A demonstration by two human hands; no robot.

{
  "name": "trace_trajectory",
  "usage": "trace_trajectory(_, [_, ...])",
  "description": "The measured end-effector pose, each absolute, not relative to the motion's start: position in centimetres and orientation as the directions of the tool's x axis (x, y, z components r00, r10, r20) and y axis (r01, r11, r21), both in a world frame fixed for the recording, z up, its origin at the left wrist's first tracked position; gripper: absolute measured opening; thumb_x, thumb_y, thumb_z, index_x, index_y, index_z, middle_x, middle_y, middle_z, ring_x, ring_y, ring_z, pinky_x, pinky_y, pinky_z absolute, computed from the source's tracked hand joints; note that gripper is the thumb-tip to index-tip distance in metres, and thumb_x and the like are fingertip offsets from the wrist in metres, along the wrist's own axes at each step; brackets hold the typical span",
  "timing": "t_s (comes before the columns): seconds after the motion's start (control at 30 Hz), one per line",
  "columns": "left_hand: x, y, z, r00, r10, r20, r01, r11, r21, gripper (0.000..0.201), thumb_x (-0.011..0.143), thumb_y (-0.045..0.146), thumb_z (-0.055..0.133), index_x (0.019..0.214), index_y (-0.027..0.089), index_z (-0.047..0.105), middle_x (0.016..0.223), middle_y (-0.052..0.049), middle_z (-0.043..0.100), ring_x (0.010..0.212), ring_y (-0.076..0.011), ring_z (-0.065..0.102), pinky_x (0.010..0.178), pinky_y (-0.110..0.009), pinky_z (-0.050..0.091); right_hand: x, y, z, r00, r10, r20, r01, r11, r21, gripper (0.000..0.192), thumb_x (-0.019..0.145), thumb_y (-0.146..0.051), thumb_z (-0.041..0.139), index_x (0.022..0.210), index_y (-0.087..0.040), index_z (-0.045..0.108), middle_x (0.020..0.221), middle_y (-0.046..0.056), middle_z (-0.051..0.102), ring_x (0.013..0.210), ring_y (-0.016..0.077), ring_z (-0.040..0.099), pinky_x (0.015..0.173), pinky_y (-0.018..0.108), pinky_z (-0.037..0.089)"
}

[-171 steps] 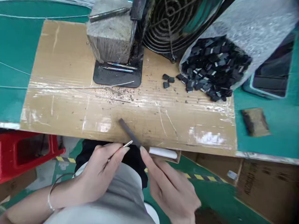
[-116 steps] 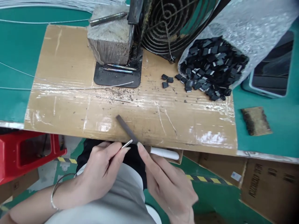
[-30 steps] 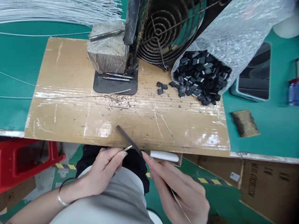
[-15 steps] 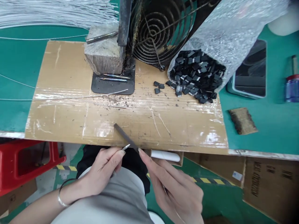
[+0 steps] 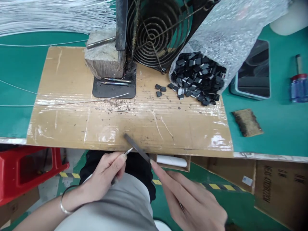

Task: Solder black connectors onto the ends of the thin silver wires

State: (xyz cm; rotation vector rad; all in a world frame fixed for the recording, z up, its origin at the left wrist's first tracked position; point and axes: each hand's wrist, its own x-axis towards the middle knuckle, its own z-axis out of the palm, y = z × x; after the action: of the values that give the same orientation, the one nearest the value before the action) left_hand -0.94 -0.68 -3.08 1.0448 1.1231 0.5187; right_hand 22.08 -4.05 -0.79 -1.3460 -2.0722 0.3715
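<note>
Two hands closed on tools: left hand (image 5: 106, 175) pinches a thin metal pin (image 5: 129, 150), tip touching the file (image 5: 136, 148) gripped by right hand (image 5: 190, 200); file's long axis slants up-left past both fingertips.

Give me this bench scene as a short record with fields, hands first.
Left hand: pinches a thin silver metal pin
Right hand: holds a dark flat metal file, laid across the pin's tip
Surface: taped brown cardboard sheet on a green bench
Behind: heap of small black plastic pieces spilling from a clear bubble-wrap bag
Far left: bundle of white wires
</note>
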Motion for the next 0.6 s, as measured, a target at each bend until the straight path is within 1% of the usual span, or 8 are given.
trace_trajectory(0.1, [-0.9,-0.6,-2.9,0.400,0.772,-0.494,0.134,0.484,0.865,0.067,0.106,0.065,0.037,0.056,0.021,0.045,0.051,0.001,0.042,0.053,-0.0147,0.040,0.056,-0.031,0.033,22.7,-4.9,-0.6,-0.341,0.871,0.352,0.731,0.482,-0.484,0.071,0.095,0.006,0.053,0.159,-0.022,0.044,0.076,-0.001,0.076,0.056,0.0105,0.067,0.059,0.024,0.053])
trace_trajectory(0.17, [-0.9,-0.5,-2.7,0.407,0.761,-0.505,0.129,0.499,0.857,0.068,0.105,0.066,0.037,0.054,0.022,0.043,0.050,0.001,0.041,0.055,-0.0155,0.041,0.058,-0.031,0.034,22.9,-5.5,-0.6,-0.361,0.848,0.388,0.728,0.516,-0.451,0.070,0.094,0.007,0.052,0.159,-0.018,0.044,0.078,0.001,0.077,0.056,0.0118,0.067,0.060,0.025,0.054])
trace_trajectory(0.23, [-0.9,-0.4,-2.4,0.412,0.755,-0.510,0.125,0.508,0.852,0.068,0.105,0.067,0.037,0.054,0.022,0.042,0.051,0.001,0.039,0.056,-0.0157,0.041,0.059,-0.032,0.035,22.9,-5.7,-0.6,-0.384,0.835,0.393,0.723,0.537,-0.434,0.068,0.094,0.006,0.051,0.158,-0.015,0.045,0.081,0.002,0.078,0.059,0.0127,0.068,0.062,0.026,0.054])
trace_trajectory(0.33, [-1.0,-0.3,-2.1,0.408,0.758,-0.508,0.134,0.501,0.855,0.067,0.106,0.064,0.037,0.054,0.022,0.042,0.051,0.001,0.040,0.055,-0.0149,0.041,0.058,-0.031,0.035,22.6,-5.4,-0.9,-0.450,0.833,0.321,0.740,0.549,-0.389,0.068,0.096,0.006,0.045,0.162,-0.012,0.037,0.083,0.003,0.078,0.063,0.0137,0.069,0.064,0.027,0.054])
trace_trajectory(0.4, [-0.9,-0.3,-1.8,0.373,0.779,-0.504,0.177,0.473,0.863,0.063,0.107,0.057,0.039,0.055,0.021,0.043,0.052,0.002,0.042,0.053,-0.0133,0.040,0.056,-0.030,0.033,22.1,-4.9,-1.2,-0.475,0.832,0.288,0.761,0.552,-0.341,0.071,0.096,0.007,0.041,0.164,-0.011,0.030,0.083,0.003,0.078,0.063,0.0138,0.069,0.062,0.027,0.053])
trace_trajectory(0.47, [-0.7,-0.4,-1.4,0.308,0.825,-0.474,0.259,0.407,0.876,0.057,0.108,0.046,0.043,0.057,0.021,0.043,0.051,0.004,0.041,0.050,-0.0112,0.037,0.052,-0.028,0.031,21.6,-4.3,-1.4,-0.464,0.834,0.299,0.779,0.545,-0.311,0.076,0.094,0.008,0.040,0.166,-0.011,0.024,0.083,0.003,0.078,0.064,0.0139,0.069,0.061,0.026,0.053])
trace_trajectory(0.53, [-0.6,-0.5,-1.1,0.253,0.878,-0.406,0.346,0.309,0.886,0.050,0.107,0.034,0.046,0.059,0.021,0.042,0.051,0.006,0.038,0.048,-0.0095,0.034,0.050,-0.027,0.028,21.3,-4.1,-1.5,-0.448,0.837,0.314,0.782,0.537,-0.317,0.079,0.093,0.006,0.042,0.167,-0.012,0.022,0.083,0.002,0.078,0.064,0.0138,0.070,0.061,0.026,0.053])
trace_trajectory(0.6, [-0.4,-0.6,-0.9,0.230,0.915,-0.332,0.410,0.219,0.885,0.046,0.105,0.026,0.048,0.060,0.020,0.042,0.052,0.007,0.036,0.048,-0.0087,0.032,0.050,-0.027,0.028,21.2,-4.3,-1.4,-0.434,0.846,0.310,0.776,0.526,-0.348,0.078,0.093,0.005,0.044,0.167,-0.014,0.025,0.084,0.002,0.079,0.064,0.0138,0.071,0.060,0.026,0.054])
